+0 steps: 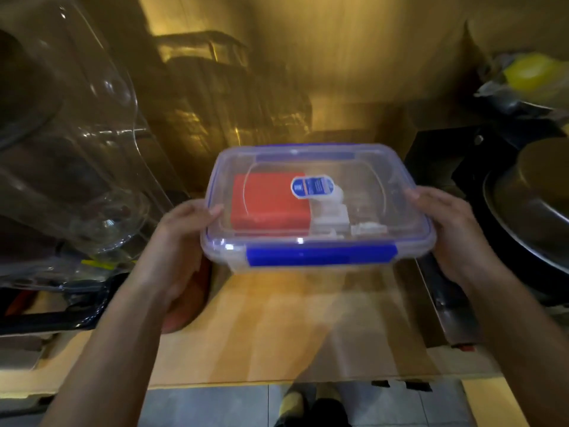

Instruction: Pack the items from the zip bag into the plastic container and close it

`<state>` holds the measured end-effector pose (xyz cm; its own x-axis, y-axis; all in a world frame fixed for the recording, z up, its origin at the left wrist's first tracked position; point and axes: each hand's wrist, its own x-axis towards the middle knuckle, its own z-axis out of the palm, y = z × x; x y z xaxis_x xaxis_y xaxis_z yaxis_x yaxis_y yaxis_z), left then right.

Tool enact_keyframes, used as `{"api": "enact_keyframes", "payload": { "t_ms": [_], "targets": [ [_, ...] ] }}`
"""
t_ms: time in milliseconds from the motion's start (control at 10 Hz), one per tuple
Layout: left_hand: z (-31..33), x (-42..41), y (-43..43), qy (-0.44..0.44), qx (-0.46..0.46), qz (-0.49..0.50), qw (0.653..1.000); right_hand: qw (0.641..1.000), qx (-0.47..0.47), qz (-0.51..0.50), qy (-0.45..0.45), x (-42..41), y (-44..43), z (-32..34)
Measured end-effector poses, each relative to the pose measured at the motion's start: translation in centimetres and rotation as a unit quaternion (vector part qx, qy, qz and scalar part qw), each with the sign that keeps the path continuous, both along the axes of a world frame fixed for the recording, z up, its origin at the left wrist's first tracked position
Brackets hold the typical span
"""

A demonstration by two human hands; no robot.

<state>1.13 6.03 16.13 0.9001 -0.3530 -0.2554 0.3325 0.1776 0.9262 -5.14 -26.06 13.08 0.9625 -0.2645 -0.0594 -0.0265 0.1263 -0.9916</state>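
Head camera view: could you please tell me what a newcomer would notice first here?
The clear plastic container with blue clips sits mid-frame, lid on, gripped at its ends by the left hand and right hand. Inside, an orange-red box lies left of white parts.

Container: clear plastic container, rectangular with rounded corners, level, above the wooden counter
Lid: clear lid on top, blue clasp folded down at near side
Contents: red box left, white pieces beside it
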Motion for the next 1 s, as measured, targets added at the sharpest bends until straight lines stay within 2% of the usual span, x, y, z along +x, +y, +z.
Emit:
{"api": "enact_keyframes", "payload": {
  "t_ms": [100,300,400,600,800,900,1000],
  "targets": [
    [1.6,3.0,-1.5,-0.063,0.047,0.008,0.997,0.999,-0.028,0.035,0.009,4.0,-0.3,0.8],
    [0.0,9.2,-3.0,-0.036,0.074,0.032,0.996,0.997,-0.065,0.016,0.038,11.0,-0.2,0.2],
    [-2.0,10.9,-3.0,-0.031,0.134,0.033,0.99,0.995,-0.088,0.011,0.047,12.8,-0.1,-0.8],
    [-5.2,12.2,-2.4,-0.048,0.174,0.033,0.983,0.989,-0.107,0.016,0.097,14.0,-0.3,-2.6],
    [-5.6,12.4,-2.4,-0.036,0.224,0.038,0.973,0.982,-0.144,0.022,0.124,13.7,-0.3,-2.7],
    [-5.2,12.9,-2.3,-0.024,0.278,-0.011,0.96,0.94,-0.305,0.037,0.146,13.6,-0.4,-1.8],
    [-3.3,13.5,-3.1,-0.055,0.373,0.055,0.925,0.852,-0.506,0.068,0.119,14.4,-0.3,0.8]
  ]
}}
